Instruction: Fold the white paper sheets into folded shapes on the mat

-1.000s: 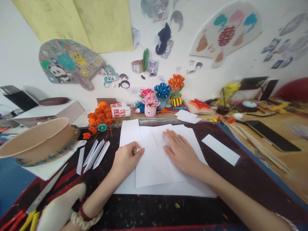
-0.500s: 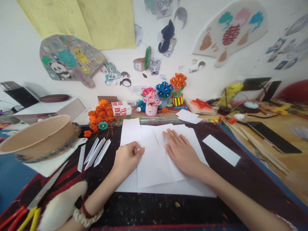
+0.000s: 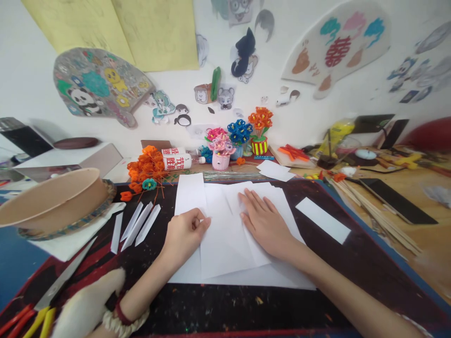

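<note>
Several sheets of white paper (image 3: 225, 253) lie stacked and overlapping on the dark mat in front of me. My right hand (image 3: 266, 220) rests flat on the top sheets, fingers stretched out. My left hand (image 3: 186, 232) is closed, thumb and curled fingers pinching the left edge of the upper sheet. Under it, a narrower white paper piece (image 3: 190, 190) sticks out at the upper left. Several folded paper strips (image 3: 136, 225) lie left of my left hand. A white paper rectangle (image 3: 323, 219) is to the right of my right hand.
Scissors (image 3: 59, 281) with red and yellow handles and a white plush object (image 3: 89, 300) lie near my left forearm. A round tan container (image 3: 52, 197) stands at left. Orange craft flowers (image 3: 148, 164), a bottle (image 3: 178, 161) and small flower pots (image 3: 221, 161) line the back. Thin sticks (image 3: 380, 218) lie right.
The view has shifted very slightly. Both hands keep the same places on the paper, and nothing else has visibly moved.
</note>
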`<state>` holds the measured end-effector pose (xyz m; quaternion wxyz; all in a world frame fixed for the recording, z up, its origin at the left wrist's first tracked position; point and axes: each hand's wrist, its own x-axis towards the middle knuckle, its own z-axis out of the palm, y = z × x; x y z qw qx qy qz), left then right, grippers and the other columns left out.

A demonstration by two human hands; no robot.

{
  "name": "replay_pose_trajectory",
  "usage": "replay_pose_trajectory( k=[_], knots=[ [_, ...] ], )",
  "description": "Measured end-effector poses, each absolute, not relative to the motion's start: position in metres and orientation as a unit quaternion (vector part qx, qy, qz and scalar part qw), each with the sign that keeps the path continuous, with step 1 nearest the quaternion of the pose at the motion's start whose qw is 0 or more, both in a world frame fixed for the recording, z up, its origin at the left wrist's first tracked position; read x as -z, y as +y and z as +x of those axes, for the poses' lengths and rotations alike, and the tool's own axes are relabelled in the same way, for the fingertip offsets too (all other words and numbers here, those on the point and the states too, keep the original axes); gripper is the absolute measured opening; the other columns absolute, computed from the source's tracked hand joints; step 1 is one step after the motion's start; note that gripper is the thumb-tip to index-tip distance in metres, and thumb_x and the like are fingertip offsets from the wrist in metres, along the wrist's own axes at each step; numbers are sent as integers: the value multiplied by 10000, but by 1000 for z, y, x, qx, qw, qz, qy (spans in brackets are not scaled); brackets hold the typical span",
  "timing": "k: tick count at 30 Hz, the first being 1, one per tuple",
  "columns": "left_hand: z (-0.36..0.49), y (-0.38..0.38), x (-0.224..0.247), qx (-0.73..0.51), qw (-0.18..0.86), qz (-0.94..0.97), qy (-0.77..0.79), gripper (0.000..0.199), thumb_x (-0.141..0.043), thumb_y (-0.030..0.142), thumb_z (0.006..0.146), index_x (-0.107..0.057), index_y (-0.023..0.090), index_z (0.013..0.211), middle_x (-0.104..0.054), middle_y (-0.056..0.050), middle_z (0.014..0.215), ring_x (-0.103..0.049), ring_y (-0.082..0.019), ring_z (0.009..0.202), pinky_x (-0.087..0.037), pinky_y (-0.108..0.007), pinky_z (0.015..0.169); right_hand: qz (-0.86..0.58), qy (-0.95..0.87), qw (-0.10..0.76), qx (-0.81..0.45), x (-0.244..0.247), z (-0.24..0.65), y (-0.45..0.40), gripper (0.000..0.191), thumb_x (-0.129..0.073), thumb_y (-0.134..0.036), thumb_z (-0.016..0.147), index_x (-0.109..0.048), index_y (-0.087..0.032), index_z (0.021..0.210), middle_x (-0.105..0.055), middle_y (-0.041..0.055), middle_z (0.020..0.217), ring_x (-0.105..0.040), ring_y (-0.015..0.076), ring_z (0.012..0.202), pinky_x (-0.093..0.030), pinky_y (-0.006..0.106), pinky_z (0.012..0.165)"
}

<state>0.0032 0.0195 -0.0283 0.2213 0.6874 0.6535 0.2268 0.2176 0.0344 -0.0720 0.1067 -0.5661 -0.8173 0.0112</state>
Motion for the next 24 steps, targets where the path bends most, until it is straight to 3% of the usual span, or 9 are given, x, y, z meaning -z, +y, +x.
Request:
replay_pose_trajectory(
  k=[24],
  knots=[
    [-1, 19, 35, -253, 248, 676, 646, 271, -518, 405, 770, -520, 199, 594, -426, 65, 459, -402, -120, 471, -282, -233, 524, -569, -817, 89, 2, 70, 216, 33, 537, -204, -340, 967, -293, -130, 1454, -242, 111, 1530, -215, 232, 1406, -212, 461, 1120]
  ],
)
